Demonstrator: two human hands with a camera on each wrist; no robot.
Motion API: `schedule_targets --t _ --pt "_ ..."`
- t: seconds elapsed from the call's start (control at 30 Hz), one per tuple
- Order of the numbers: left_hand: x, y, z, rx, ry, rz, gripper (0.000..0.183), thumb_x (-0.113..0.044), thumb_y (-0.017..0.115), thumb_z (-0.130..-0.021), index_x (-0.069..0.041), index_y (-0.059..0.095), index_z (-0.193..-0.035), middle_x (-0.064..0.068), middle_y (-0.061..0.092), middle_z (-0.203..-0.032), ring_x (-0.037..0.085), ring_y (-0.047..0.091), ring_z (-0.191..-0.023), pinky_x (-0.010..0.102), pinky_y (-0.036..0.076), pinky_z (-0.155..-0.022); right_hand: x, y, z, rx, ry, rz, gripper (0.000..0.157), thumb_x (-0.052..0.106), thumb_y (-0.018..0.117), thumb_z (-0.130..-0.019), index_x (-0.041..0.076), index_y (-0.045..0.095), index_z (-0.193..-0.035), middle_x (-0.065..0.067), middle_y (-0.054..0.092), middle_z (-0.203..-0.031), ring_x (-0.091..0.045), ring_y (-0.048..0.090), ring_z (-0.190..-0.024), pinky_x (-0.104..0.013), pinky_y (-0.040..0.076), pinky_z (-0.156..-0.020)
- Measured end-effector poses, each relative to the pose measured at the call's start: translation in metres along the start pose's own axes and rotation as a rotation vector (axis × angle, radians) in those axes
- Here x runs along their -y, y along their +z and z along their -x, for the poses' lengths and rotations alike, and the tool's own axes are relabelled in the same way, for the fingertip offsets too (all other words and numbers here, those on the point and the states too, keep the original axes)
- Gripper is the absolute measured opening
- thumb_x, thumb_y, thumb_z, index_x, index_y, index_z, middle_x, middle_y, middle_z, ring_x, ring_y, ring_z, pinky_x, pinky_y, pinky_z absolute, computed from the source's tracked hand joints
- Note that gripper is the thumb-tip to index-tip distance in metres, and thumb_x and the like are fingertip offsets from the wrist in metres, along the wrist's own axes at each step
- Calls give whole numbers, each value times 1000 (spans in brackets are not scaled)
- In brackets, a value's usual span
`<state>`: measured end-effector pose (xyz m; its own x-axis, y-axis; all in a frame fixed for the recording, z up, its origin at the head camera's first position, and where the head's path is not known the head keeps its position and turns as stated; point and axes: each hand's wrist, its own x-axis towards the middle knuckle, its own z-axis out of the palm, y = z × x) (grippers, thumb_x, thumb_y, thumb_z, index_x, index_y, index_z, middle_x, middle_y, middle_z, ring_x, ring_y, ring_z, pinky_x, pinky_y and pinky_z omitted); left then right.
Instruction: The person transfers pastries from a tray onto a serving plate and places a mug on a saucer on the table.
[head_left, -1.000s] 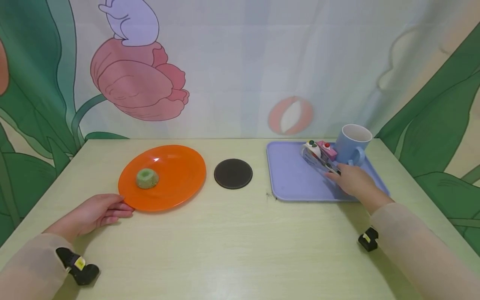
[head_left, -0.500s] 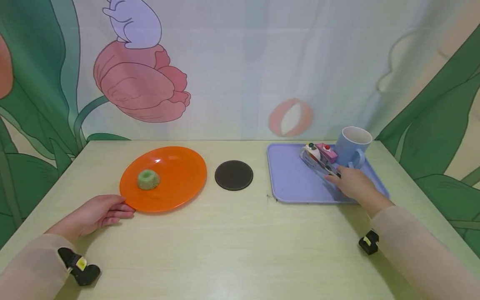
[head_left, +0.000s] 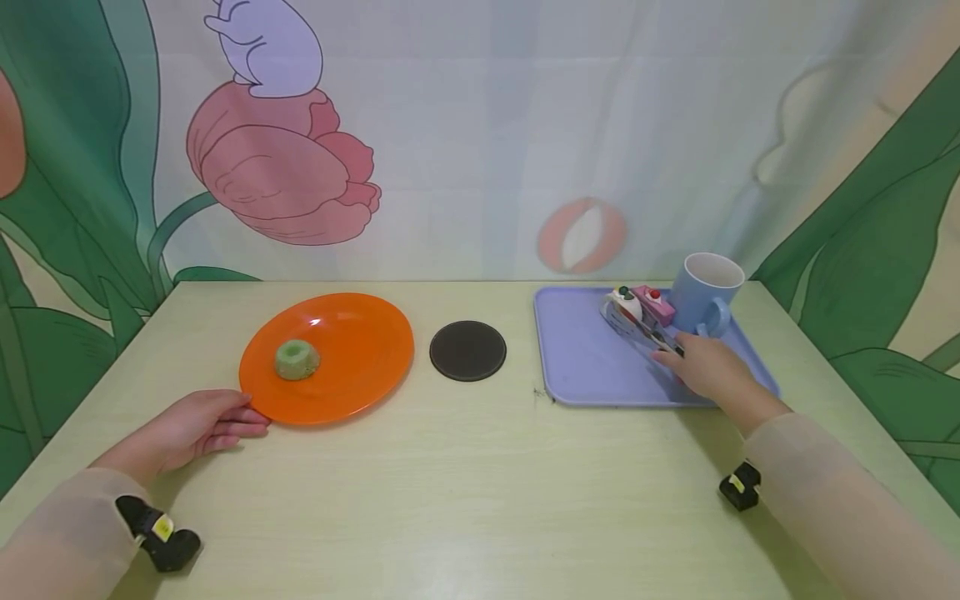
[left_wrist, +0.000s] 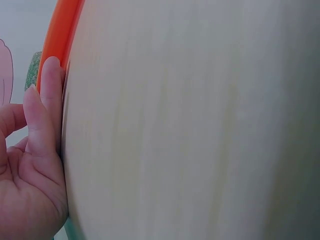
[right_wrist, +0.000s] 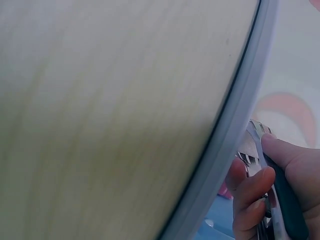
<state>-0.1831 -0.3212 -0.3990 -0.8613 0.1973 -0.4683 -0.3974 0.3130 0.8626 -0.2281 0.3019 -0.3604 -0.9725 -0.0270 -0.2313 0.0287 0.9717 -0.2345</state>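
My left hand is at the near-left rim of an orange plate, its thumb and fingers holding the edge. A small green ring-topped cake sits on that plate. On the right, my right hand grips metal food tongs, whose dark green handle shows in the right wrist view. The tongs' tips lie around a white cake with fruit on top, on a lavender tray. A pink cake slice with a red berry stands right beside it.
A light blue mug stands at the tray's back right corner, close to the tongs and the pink slice. Between plate and tray lies a round dark coaster. A printed curtain hangs behind the table's back edge.
The view tilted slightly in the first half second. Both hands stay nearly in place, the tongs still at the white cake and the left hand still at the plate.
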Motion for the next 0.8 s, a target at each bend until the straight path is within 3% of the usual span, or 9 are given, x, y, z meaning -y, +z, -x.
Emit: schedule_targets --t 0.57,0.8 --pt "4 -1 -3 -5 7 -3 46 -28 31 -102 9 40 -129 4 69 -99 13 66 -91 22 52 -73 2 -1 1 6 20 1 82 53 41 -94 -13 24 -140 -38 34 -134 -48 43 -114 -62 32 -96" --pt "3 -1 -3 -7 12 -4 46 -27 31 -102 9 38 -130 4 69 -99 13 66 -91 22 52 -74 5 -3 2 -18 -11 15 79 51 42 -95 -14 27 -138 -32 52 -116 -42 49 -100 -59 38 -91"
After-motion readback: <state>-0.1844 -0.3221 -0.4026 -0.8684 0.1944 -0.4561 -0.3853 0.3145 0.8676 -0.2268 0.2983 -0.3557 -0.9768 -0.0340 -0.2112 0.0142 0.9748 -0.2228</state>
